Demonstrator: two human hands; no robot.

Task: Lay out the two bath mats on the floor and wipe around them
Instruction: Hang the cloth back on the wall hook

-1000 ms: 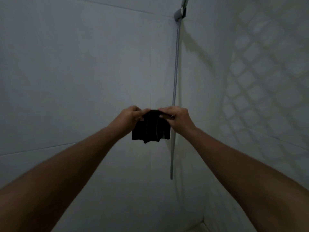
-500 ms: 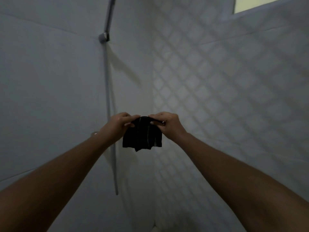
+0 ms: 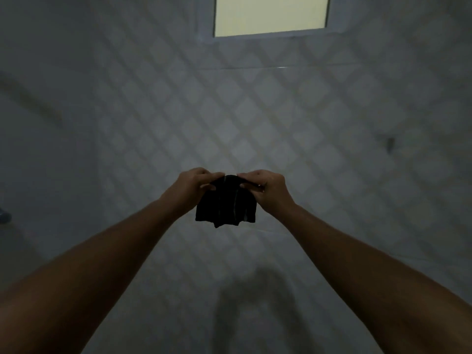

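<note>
A small dark folded cloth [image 3: 226, 204] with faint pale stripes hangs in front of me at arm's length. My left hand [image 3: 190, 186] pinches its top left edge and my right hand [image 3: 268, 189] pinches its top right edge. Both arms are stretched forward. The cloth dangles free below the fingers, touching nothing else. No bath mat and no floor are in view.
A dim wall of diamond-pattern tiles [image 3: 255, 118] fills the view straight ahead. A lit yellowish window [image 3: 270, 15] sits high in it. A plain grey wall [image 3: 46, 123] stands at the left. A small dark fixture [image 3: 390, 143] is on the right.
The view has swung right: the corner pipe has left the frame and the patterned wall with the window is now ahead. Both hands keep the same hold on the cloth.
</note>
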